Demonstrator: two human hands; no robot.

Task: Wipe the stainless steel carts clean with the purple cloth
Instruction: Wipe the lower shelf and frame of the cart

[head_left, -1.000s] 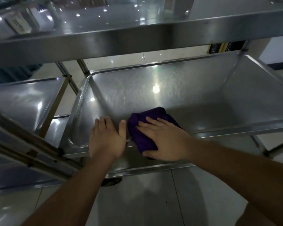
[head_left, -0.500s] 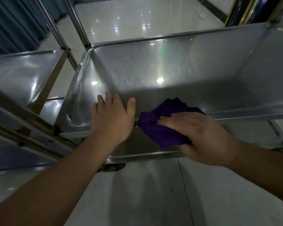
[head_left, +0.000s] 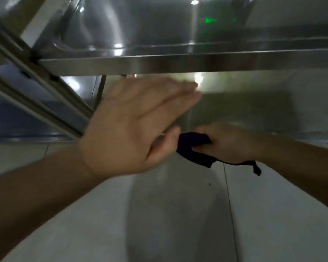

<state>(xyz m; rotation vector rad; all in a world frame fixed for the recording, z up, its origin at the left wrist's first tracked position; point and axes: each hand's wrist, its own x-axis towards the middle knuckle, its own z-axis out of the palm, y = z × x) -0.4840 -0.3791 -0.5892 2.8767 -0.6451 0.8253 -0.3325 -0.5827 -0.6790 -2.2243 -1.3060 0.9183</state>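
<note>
Under the cart's steel shelf edge, R grip curls round purple cloth, cloth trailing below; L grip fingers straight, blurred, holding nothing.

Left hand spread flat, fingers straight (blurred); right hand curled in a closed grip.

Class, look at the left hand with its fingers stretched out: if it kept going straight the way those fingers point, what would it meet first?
The left hand points up and to the right, toward the cart's lower steel tray. Most likely it would meet that tray's inner wall first, though motion blur leaves depth unclear.
</note>
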